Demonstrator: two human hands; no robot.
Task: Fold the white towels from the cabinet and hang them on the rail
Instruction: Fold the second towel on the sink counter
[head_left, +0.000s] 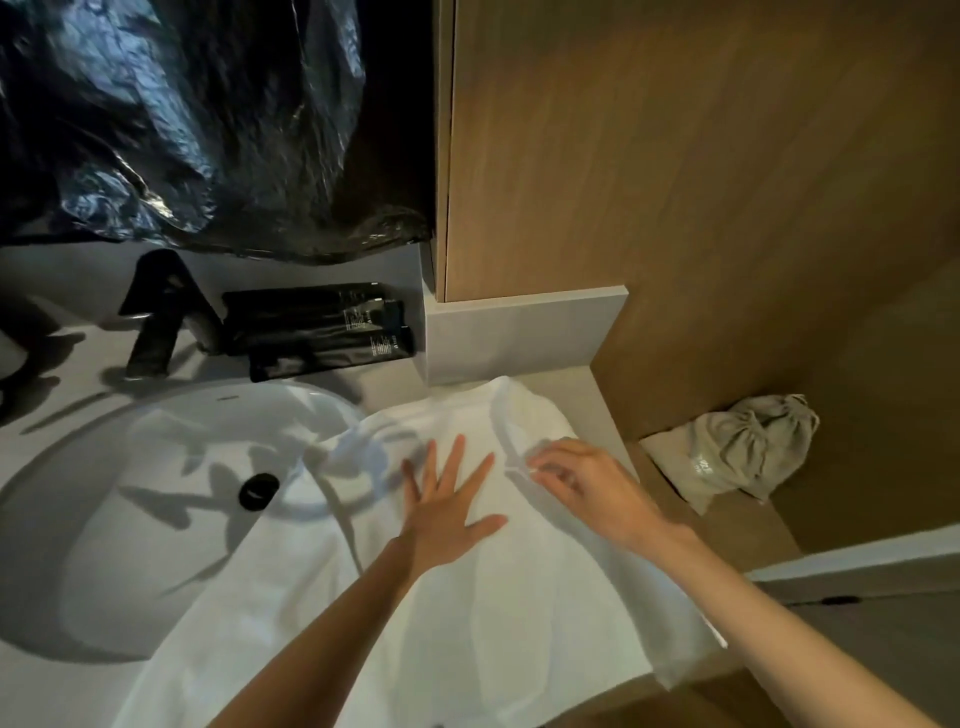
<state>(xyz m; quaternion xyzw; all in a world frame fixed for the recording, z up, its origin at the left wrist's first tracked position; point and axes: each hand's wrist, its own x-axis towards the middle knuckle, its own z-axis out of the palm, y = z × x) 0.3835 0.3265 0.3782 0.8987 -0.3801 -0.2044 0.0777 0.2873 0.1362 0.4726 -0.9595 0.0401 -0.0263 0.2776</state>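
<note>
A white towel (467, 613) lies spread over the grey counter, its left part draped over the rim of the sink. My left hand (447, 514) presses flat on the towel's middle with fingers spread and straight. To its right, my right hand (587, 488) pinches a folded edge of the towel with curled fingers. A fold line runs from that hand up to the towel's far corner near the wall. No rail is in view.
A white oval sink (156, 467) with a black drain sits to the left, a black faucet (156, 317) behind it. Black toiletry tubes (322, 327) lie by the wall. Black plastic sheeting (197, 119) hangs above. A beige drawstring bag (737, 447) lies on a wooden shelf to the right.
</note>
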